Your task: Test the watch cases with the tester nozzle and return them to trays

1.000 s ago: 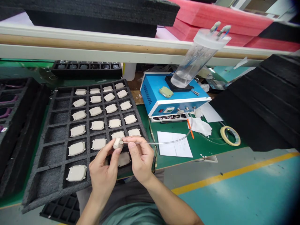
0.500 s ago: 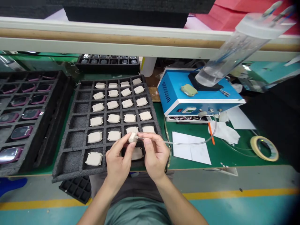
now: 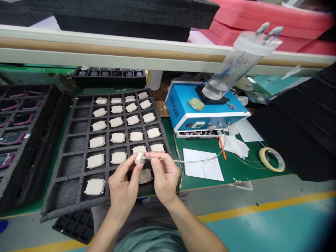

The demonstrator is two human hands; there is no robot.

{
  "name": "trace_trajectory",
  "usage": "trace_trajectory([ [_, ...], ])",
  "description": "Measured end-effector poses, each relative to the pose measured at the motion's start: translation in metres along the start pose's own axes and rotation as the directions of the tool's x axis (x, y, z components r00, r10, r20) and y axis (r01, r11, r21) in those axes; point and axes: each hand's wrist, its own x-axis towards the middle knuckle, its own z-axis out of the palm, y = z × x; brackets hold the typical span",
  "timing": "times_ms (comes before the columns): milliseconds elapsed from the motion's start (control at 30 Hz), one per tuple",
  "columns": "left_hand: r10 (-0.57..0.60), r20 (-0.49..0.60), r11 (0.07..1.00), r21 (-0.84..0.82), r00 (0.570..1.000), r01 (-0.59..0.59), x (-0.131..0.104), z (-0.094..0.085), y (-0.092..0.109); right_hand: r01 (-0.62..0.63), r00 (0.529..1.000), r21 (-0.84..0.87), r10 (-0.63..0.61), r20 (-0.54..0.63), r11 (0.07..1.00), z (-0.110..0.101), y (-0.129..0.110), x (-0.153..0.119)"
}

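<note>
Pinching the beige case (image 3: 139,158) on edge in my left hand (image 3: 123,182) over the foam tray (image 3: 68,177), I present its narrow side to the thin tube (image 3: 199,161), which my right hand (image 3: 167,178) grips near the tip, probably for finer control. Both hands are close together, fingers closed; the tube's loose curve from the blue machine (image 3: 210,119) likely spares the tip any pull.

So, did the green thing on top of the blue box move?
No. The green piece sits in the same spot on the blue box, just left of the black base; only the camera view shifted.
</note>
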Motion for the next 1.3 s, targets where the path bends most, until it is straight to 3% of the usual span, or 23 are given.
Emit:
trace_trajectory([
  [1300, 0.020, -0.017, 0.999, 0.034, 1.000, -0.019, 0.0028, 0.0003, 0.0017, 0.015, 1.000, -0.038, -0.016, -0.007, 0.999, 0.0007, -0.0016, 0.0023],
])
